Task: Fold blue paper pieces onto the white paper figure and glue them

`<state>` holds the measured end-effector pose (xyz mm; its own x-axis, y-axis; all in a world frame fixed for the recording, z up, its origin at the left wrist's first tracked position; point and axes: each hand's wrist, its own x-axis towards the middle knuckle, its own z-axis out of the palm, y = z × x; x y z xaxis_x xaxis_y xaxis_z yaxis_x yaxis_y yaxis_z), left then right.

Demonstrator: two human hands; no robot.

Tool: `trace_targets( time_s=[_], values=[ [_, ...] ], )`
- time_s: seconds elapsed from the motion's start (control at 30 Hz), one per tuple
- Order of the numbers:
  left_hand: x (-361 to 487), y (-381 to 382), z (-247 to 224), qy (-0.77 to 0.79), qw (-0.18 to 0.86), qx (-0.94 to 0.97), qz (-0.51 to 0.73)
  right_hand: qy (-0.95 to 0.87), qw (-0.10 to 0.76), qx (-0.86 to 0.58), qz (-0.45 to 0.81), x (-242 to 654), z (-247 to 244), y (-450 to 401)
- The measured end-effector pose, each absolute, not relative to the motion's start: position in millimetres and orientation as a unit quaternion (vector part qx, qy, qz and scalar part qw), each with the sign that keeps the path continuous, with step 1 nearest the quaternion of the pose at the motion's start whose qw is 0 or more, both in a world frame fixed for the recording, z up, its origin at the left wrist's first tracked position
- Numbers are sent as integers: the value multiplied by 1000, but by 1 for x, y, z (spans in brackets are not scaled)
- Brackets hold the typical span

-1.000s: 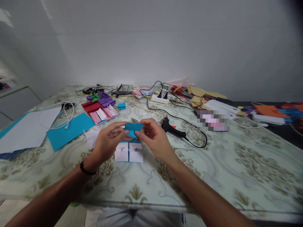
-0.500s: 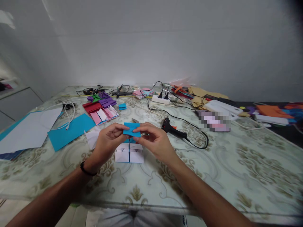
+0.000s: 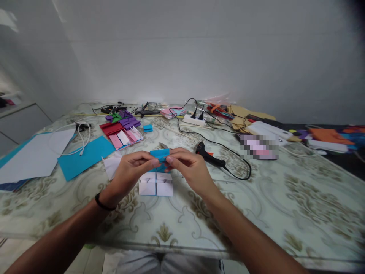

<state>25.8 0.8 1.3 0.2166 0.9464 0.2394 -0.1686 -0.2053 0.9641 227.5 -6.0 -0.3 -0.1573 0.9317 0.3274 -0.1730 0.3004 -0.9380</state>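
Note:
Between my two hands a small piece of folded blue paper point(image 3: 159, 153) is held above the table. My left hand point(image 3: 136, 164) pinches its left end with thumb and fingers, and my right hand point(image 3: 185, 163) pinches the right end. Right below them lie folded white-and-blue paper pieces point(image 3: 148, 187), side by side on the table. A pointed blade-like tip point(image 3: 163, 145) shows just behind the held paper; the rest of it is hidden. To the right of my right hand rests a black glue gun point(image 3: 209, 156) with its cord.
Blue sheets point(image 3: 85, 158) and a white sheet point(image 3: 40, 156) lie at left. Red, pink and purple folded papers point(image 3: 125, 137) sit beyond my left hand. A white power strip point(image 3: 194, 120) with black cords stands at the back. A pixelated phone point(image 3: 258, 147) lies at right.
The blue paper has tilted, and its face now shows narrower between my hands. My left thumb has moved up onto the front of it. Objects on the table have not moved.

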Motion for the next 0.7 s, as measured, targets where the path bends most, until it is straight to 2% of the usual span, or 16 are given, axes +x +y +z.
trace_targets(
  time_s=[0.4, 0.7],
  values=[
    [33, -2, 2, 377, 494, 585, 521, -522, 551, -367, 538, 224, -8, -1],
    [36, -3, 0, 385, 481, 590, 521, -478, 581, -369, 546, 218, -10, -2]
  ],
)
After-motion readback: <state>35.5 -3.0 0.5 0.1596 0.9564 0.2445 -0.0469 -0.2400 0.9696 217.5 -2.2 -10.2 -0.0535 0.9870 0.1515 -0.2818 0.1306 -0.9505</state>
